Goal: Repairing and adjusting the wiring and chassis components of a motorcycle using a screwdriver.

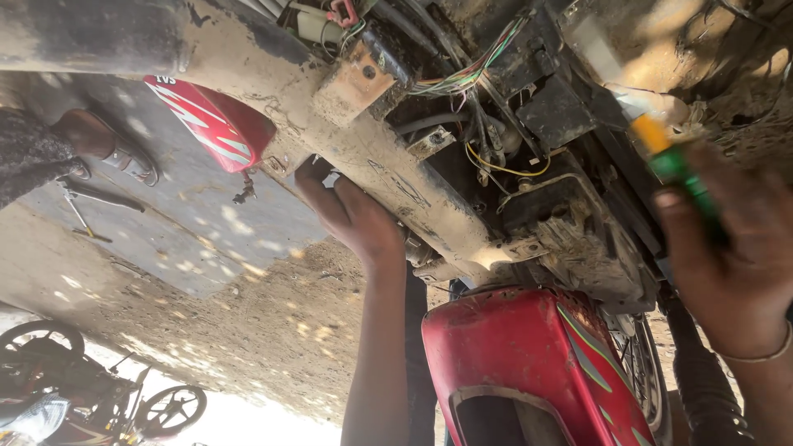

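Screwdriver [671,161] — yellow-and-green handle, sits at the right of the view, shaft pointing up-left into the stripped motorcycle frame [388,169]. Its tip area is blurred against a pale patch near the frame's upper right, so contact there can't be told. Right hand [731,256] is wrapped around the lower, green part of the handle, fingers closed tight on it; a thin bracelet [764,355] rings the wrist.

Left hand [351,215] is at centre, arm coming up from the bottom edge. Fingers are curled onto the lower edge of the dusty frame beam, gripping it — nothing else in that hand.

Frame runs diagonally from upper left to lower right, coated in tan dirt. A bundle of coloured wires [471,74] hangs in the open cavity above the beam, with a yellow wire [504,169] looped just below it. A rusty bracket [359,78] with a hole sits on the beam's upper side.

Red tank [529,363] is just below the frame, bottom centre. Red side panel [211,120] lies on the ground at left, near another person's sandalled foot [111,149]. Another motorcycle [83,388] shows in the bottom-left corner.
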